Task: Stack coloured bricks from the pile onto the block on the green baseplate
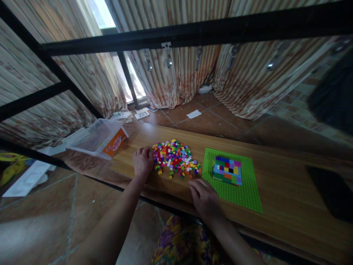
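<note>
A heap of small coloured bricks [176,158] lies on the wooden table [275,191]. My left hand [142,162] rests at the heap's left edge, fingers curled in, knuckles up; what it holds, if anything, is hidden. My right hand [204,198] lies on the table just below the heap's right end, fingers bent and pointing toward the bricks. To the right a green baseplate [248,191] carries a multicoloured block of built bricks [227,170]. The right hand touches the baseplate's near left corner.
A clear plastic box [96,138] with an orange label sits at the table's left end. A dark flat object [331,191] lies at the right. Black frame bars [193,33] cross overhead. Curtains, papers and tiled floor lie beyond.
</note>
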A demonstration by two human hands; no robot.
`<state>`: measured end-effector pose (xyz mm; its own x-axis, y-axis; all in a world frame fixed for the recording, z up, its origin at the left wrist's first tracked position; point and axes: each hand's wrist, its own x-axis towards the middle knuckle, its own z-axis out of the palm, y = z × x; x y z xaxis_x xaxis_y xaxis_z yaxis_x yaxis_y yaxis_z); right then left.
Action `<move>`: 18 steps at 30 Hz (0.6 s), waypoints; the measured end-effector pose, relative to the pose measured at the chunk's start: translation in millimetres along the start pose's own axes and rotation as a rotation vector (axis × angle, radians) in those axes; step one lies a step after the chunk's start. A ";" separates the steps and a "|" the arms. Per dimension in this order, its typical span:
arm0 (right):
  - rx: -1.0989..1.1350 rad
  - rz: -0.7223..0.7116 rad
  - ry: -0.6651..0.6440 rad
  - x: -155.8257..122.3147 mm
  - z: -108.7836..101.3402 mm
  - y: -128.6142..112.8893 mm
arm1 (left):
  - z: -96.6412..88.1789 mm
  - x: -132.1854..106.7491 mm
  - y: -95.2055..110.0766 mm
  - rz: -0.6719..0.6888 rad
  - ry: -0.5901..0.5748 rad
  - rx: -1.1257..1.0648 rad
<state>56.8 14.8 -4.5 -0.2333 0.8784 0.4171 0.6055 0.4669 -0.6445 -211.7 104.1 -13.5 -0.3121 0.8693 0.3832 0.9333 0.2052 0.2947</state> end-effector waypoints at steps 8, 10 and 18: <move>-0.044 -0.032 -0.093 24.5 16.1 -7.5 | -0.9 -1.1 1.5 -0.025 -0.011 -0.025; -0.049 -0.061 -0.111 26.1 22.6 -11.6 | -1.9 -1.4 2.3 -0.029 -0.019 -0.023; -0.148 0.013 -0.010 26.7 19.1 9.9 | -0.9 -1.7 1.8 -0.027 -0.011 -0.025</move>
<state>42.0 44.8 -11.9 -0.2316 0.8855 0.4029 0.7138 0.4361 -0.5481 -209.7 102.6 -12.8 -0.3349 0.8684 0.3657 0.9199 0.2174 0.3263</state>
